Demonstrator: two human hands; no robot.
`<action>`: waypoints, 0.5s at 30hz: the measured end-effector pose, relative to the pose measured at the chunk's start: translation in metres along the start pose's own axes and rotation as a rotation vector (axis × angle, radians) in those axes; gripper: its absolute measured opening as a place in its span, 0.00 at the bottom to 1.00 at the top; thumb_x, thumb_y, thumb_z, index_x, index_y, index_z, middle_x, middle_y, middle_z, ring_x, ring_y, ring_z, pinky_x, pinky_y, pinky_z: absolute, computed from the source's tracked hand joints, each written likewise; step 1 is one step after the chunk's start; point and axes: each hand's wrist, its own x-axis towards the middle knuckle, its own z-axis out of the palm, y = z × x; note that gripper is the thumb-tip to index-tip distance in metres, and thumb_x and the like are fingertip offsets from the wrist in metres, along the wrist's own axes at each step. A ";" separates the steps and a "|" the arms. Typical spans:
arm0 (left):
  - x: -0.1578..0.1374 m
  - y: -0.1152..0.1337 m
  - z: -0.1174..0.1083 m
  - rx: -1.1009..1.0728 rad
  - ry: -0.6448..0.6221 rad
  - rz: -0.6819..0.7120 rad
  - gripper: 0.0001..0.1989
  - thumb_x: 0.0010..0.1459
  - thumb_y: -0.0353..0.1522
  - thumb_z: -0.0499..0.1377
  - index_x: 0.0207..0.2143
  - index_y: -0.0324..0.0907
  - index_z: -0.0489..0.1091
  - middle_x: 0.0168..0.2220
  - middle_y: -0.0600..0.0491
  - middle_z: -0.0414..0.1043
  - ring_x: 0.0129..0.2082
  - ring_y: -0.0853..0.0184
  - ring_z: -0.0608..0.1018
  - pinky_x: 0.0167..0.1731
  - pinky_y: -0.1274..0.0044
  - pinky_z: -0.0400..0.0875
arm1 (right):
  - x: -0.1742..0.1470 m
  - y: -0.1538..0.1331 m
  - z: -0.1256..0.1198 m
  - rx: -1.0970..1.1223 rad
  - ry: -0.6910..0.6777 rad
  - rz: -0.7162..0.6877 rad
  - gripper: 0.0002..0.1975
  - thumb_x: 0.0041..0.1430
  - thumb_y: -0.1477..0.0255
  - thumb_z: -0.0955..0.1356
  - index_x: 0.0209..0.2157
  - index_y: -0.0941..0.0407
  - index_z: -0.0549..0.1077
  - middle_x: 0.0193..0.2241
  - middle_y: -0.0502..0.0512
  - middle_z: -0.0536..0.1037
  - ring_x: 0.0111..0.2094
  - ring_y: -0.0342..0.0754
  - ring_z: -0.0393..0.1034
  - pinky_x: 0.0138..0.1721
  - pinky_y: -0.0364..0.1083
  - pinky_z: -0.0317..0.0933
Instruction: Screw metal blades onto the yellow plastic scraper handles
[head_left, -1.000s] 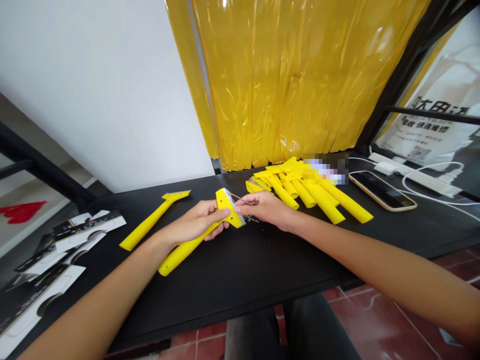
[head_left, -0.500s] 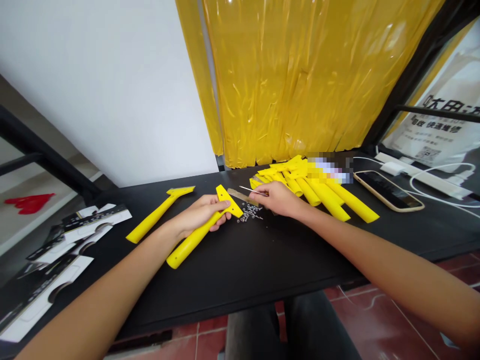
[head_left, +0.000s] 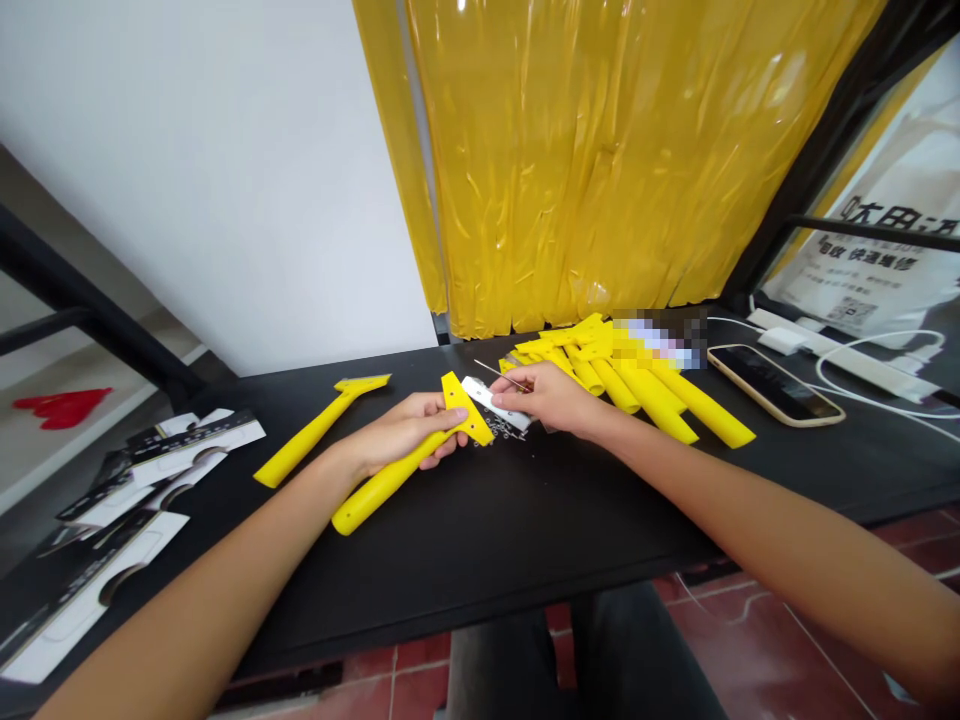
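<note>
My left hand [head_left: 420,432] is closed around a yellow scraper [head_left: 390,482], gripping it just below its wide head, which shows small holes. Between the thumb and fingers of my right hand [head_left: 546,398] is a bright metal plate [head_left: 480,391] with holes, its near end close beside the scraper head. A thin metal rod [head_left: 491,371] also sticks out of the right hand; its other end is hidden by the fingers. Under the plate lies a small heap of screws and nuts [head_left: 495,434], partly covered. Another yellow scraper [head_left: 307,440] rests left of my left hand.
Behind my right hand several yellow scrapers [head_left: 637,385] are piled. A phone [head_left: 776,383], white cables and a power strip [head_left: 817,345] lie at the right. Black-and-white cardboard sleeves [head_left: 97,595] spread at the left of the black table [head_left: 487,560]. Yellow film [head_left: 600,180] hangs behind.
The metal plate has tilted in my right hand, turning from dull to bright, and now covers more of the screws. The scraper in my left hand has shifted slightly right.
</note>
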 end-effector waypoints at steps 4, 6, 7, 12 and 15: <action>-0.003 0.002 0.002 0.029 -0.045 0.021 0.15 0.64 0.42 0.60 0.37 0.37 0.71 0.26 0.54 0.70 0.20 0.74 0.69 0.17 0.82 0.64 | -0.003 -0.005 0.001 0.194 -0.030 0.055 0.11 0.51 0.66 0.75 0.36 0.57 0.81 0.30 0.50 0.79 0.29 0.42 0.69 0.32 0.43 0.61; -0.004 0.003 0.003 0.042 -0.052 0.030 0.15 0.65 0.42 0.60 0.36 0.37 0.70 0.25 0.54 0.70 0.19 0.74 0.69 0.17 0.82 0.64 | -0.004 -0.004 0.001 0.225 0.010 0.052 0.12 0.51 0.65 0.76 0.36 0.56 0.81 0.29 0.50 0.78 0.28 0.40 0.67 0.30 0.42 0.59; -0.004 0.003 0.004 0.046 -0.051 0.035 0.15 0.64 0.42 0.60 0.36 0.37 0.70 0.26 0.54 0.71 0.19 0.74 0.69 0.17 0.82 0.65 | -0.004 -0.004 0.001 0.237 0.034 0.047 0.12 0.51 0.64 0.76 0.36 0.56 0.81 0.28 0.50 0.78 0.27 0.40 0.66 0.29 0.42 0.59; -0.005 0.004 0.006 0.053 -0.079 0.039 0.15 0.64 0.41 0.61 0.36 0.37 0.70 0.26 0.54 0.71 0.19 0.75 0.68 0.17 0.82 0.65 | -0.005 -0.005 0.002 0.289 0.070 0.066 0.16 0.48 0.61 0.77 0.37 0.56 0.81 0.28 0.50 0.78 0.26 0.40 0.65 0.27 0.42 0.57; -0.006 0.004 0.007 0.070 -0.078 0.043 0.15 0.63 0.42 0.61 0.36 0.37 0.71 0.25 0.55 0.70 0.19 0.74 0.69 0.17 0.82 0.65 | -0.007 -0.010 0.003 0.300 0.062 0.096 0.19 0.46 0.59 0.78 0.37 0.56 0.81 0.26 0.49 0.75 0.24 0.39 0.62 0.24 0.41 0.54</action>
